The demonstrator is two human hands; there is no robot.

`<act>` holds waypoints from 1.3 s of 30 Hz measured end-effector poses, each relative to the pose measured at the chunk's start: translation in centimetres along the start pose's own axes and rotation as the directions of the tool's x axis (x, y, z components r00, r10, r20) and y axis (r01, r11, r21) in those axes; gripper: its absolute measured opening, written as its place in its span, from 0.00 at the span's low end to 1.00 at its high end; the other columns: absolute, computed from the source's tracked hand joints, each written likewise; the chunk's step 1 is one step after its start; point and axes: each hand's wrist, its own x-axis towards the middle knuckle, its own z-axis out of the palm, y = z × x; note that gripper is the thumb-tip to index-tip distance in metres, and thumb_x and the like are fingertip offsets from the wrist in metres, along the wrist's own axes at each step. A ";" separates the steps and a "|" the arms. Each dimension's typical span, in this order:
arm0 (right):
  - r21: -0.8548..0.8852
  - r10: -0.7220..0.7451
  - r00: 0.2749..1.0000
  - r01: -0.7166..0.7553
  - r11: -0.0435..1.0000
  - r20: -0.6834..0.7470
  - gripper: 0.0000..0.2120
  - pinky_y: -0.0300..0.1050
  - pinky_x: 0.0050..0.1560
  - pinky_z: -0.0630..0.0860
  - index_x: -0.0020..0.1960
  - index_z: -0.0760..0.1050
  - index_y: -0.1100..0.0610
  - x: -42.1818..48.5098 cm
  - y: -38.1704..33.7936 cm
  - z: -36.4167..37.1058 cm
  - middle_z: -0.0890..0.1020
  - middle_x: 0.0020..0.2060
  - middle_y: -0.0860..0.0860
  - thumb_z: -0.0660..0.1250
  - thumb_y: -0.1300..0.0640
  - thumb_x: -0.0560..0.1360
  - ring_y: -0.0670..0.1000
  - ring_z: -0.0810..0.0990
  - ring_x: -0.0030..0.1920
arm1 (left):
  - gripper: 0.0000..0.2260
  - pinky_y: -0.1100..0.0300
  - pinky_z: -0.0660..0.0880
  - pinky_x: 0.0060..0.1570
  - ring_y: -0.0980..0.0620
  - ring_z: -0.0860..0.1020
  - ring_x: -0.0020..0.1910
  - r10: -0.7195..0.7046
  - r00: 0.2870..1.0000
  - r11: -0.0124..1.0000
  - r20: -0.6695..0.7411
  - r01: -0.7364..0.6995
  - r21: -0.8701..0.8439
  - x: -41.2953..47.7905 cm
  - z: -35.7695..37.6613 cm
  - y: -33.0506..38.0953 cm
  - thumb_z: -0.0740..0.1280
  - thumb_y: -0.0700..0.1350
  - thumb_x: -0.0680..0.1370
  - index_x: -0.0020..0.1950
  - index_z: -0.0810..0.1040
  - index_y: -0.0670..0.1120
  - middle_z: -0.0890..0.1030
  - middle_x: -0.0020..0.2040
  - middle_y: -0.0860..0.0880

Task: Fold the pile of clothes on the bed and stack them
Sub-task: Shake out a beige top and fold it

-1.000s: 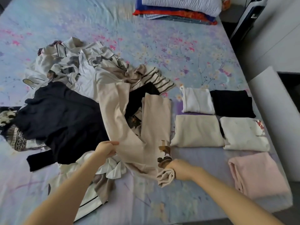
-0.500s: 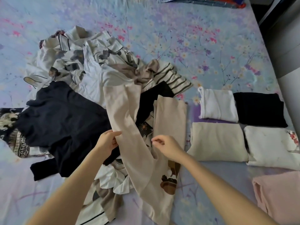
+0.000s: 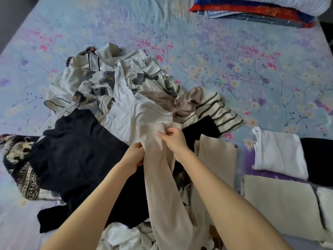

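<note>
A heap of unfolded clothes (image 3: 111,91) lies across the middle of the floral bed sheet (image 3: 234,60). On top of the heap stretches a long beige garment (image 3: 162,192). My left hand (image 3: 134,156) grips its left edge. My right hand (image 3: 172,138) pinches the same beige fabric a little higher, near its far end. A second beige panel (image 3: 216,159) lies flat to the right. At the right edge sit folded pieces side by side: a white one (image 3: 277,154), a black one (image 3: 319,161) and a cream one (image 3: 281,201).
A large black garment (image 3: 79,156) covers the left of the heap, with a dark patterned cloth (image 3: 18,159) beyond it. A striped top (image 3: 219,110) pokes out at the right. Stacked bedding and a pillow (image 3: 261,9) sit at the far right corner.
My right hand let go of the beige garment's near end and moved up along it to its far end. My left hand slid up the same leg. The camera moved closer.
</note>
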 end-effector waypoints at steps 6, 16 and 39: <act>0.644 0.096 0.965 -0.235 0.728 0.243 0.09 0.45 0.51 0.76 0.53 0.78 0.59 0.8 0.5 -2.7 0.84 0.45 0.55 0.63 0.65 0.76 0.53 0.82 0.48 | 0.08 0.60 0.71 0.39 0.49 0.75 0.38 0.009 1.000 0.997 0.021 -0.010 0.082 2.2 1.5 2.6 0.65 0.39 0.76 0.40 0.82 0.44 0.81 0.38 0.45; 0.772 -0.095 0.942 -0.202 0.603 0.321 0.15 0.44 0.40 0.81 0.46 0.83 0.58 -3.0 0.7 -5.6 0.84 0.40 0.56 0.78 0.62 0.60 0.53 0.84 0.40 | 0.02 0.59 0.78 0.38 0.48 0.80 0.35 -0.048 0.989 0.935 0.136 0.093 -0.343 2.3 1.2 5.3 0.65 0.34 0.74 0.43 0.77 0.39 0.81 0.35 0.43; -0.043 -0.320 0.937 0.317 0.948 -0.139 0.17 0.42 0.57 0.74 0.58 0.76 0.50 -6.6 -4.0 -1.4 0.80 0.54 0.47 0.74 0.56 0.71 0.45 0.77 0.54 | 0.04 0.54 0.80 0.41 0.52 0.81 0.31 0.434 0.891 0.842 -0.135 -0.348 0.413 -7.3 -2.1 8.4 0.67 0.38 0.73 0.46 0.77 0.40 0.82 0.38 0.42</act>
